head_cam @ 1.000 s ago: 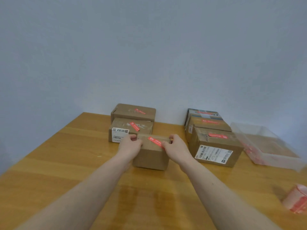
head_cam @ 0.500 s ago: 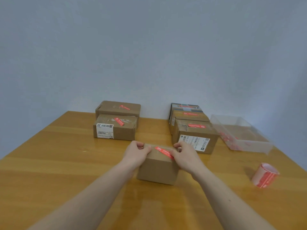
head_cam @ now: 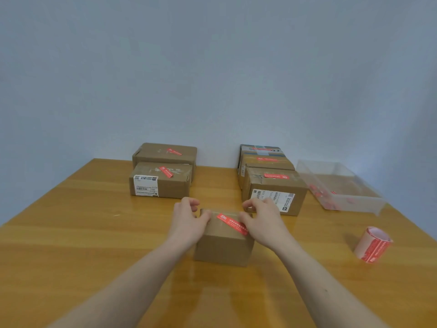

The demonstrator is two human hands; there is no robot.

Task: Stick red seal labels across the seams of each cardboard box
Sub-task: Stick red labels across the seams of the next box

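A small cardboard box (head_cam: 223, 243) stands on the wooden table (head_cam: 89, 237) in front of me. A red seal label (head_cam: 232, 224) lies slanted across its taped top seam. My left hand (head_cam: 186, 222) holds the box at its top left edge, fingers curled over the far corner and thumb on the top. My right hand (head_cam: 263, 221) holds the top right edge the same way, its thumb beside the label's end. A roll of red labels (head_cam: 374, 245) lies on the table to the right, apart from both hands.
Two labelled boxes (head_cam: 163, 183) (head_cam: 165, 153) sit in a row at the back left. At the back right stand three more labelled boxes, the nearest (head_cam: 275, 194) just behind my right hand. A clear plastic tray (head_cam: 343, 185) holding red scraps is at the far right.
Both hands have drawn the small box toward me, away from the rows of boxes. The label roll has come fully into view at the right.
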